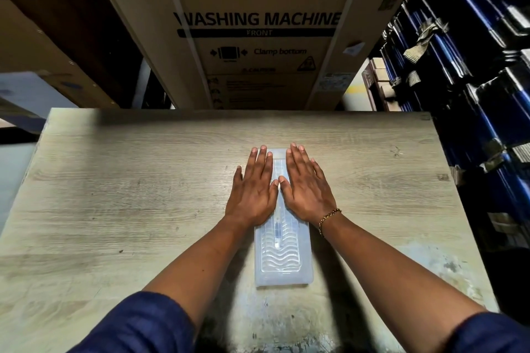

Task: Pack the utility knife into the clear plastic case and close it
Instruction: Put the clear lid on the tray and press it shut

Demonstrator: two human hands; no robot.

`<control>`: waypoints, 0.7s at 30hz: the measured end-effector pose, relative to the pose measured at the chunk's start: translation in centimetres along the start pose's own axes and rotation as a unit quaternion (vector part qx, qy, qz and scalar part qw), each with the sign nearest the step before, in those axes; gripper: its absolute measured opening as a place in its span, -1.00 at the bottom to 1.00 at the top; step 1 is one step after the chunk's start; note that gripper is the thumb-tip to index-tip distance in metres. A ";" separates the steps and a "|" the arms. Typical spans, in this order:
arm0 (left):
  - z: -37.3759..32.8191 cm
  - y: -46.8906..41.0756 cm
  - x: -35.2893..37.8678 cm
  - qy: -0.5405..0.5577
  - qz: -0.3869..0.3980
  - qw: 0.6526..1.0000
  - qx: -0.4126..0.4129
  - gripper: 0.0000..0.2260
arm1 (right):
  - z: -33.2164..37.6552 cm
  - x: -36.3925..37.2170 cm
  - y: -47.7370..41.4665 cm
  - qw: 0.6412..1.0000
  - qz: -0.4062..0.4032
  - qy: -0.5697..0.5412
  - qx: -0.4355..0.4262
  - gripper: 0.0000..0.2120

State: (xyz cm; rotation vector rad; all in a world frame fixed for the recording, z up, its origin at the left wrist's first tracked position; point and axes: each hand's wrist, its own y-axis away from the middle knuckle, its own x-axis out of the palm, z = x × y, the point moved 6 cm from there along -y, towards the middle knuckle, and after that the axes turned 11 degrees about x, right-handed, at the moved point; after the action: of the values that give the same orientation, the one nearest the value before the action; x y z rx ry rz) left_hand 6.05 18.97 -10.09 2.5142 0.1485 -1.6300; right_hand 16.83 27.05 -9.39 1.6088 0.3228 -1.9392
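A long clear plastic case (282, 261) lies lengthwise on the wooden table (114, 195), its lid down. Through the ribbed lid the utility knife (277, 233) shows faintly inside, along the case's middle. My left hand (253, 189) lies flat, palm down, on the left side of the case's far half. My right hand (305, 186) lies flat on the right side, thumbs almost touching over the middle. Both hands have fingers stretched out and hold nothing. The far half of the case is mostly hidden under my hands.
A large cardboard washing machine box (258, 31) stands just beyond the table's far edge. Stacked dark blue bundles (473, 71) rise along the right side. More cardboard boxes (51, 46) stand at the far left.
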 end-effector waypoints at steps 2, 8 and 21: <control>0.0 -0.1 0.0 -0.007 0.003 1.000 0.002 -0.42 | 0.0 -0.1 0.0 1.000 0.006 0.003 -0.001 -0.33; 0.0 0.2 -0.3 -0.041 0.006 0.999 0.004 -0.40 | 0.0 -1.0 0.4 1.000 0.001 0.021 0.006 -0.33; -1.4 4.5 -3.8 -0.079 0.002 0.997 0.016 -0.38 | -1.8 -4.1 5.1 0.998 -0.004 0.031 0.048 -0.31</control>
State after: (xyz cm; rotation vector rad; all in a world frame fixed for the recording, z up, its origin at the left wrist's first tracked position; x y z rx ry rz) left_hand 6.51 14.72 -5.79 2.3933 0.0997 -1.8345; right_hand 21.62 25.17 -5.02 1.7341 0.2651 -1.9384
